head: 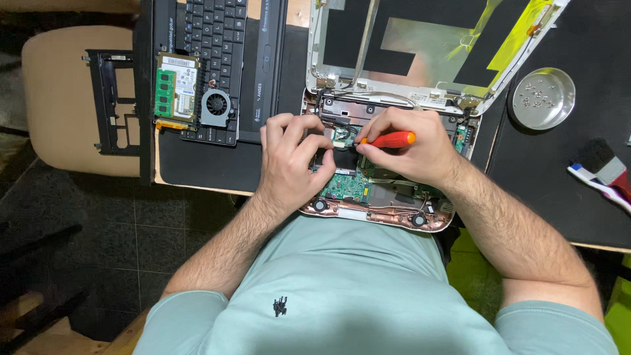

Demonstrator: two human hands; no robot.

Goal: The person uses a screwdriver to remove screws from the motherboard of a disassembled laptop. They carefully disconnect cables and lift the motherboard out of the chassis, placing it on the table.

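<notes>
The person's right hand pinches an orange-handled screwdriver between thumb and curled fingers, its tip pointing left and down into the upper middle of an opened small laptop base; the left hand rests on the green motherboard, fingers bent and pressed close together, their tips touching the board just beside the screwdriver's tip, though whether they pinch a small part there I cannot tell; the base sits at the near edge of a black work mat, right against the person's pale green shirt, with its stripped screen lid hinged back and lying flat behind it; judging by the pose, the step in hand is working a screw or small fitting on the board near the hinge side, the board itself not yet lifted out; the next move seems to call for a steady, upright tip kept seated in the screw head while the left fingers brace the board, since a slip could scrape nearby components; to the left, well apart, lie a removed keyboard, a memory module on a drive, a small cooling fan and a black plastic frame; to the right stand a round metal dish holding loose screws, and a brush.
</notes>
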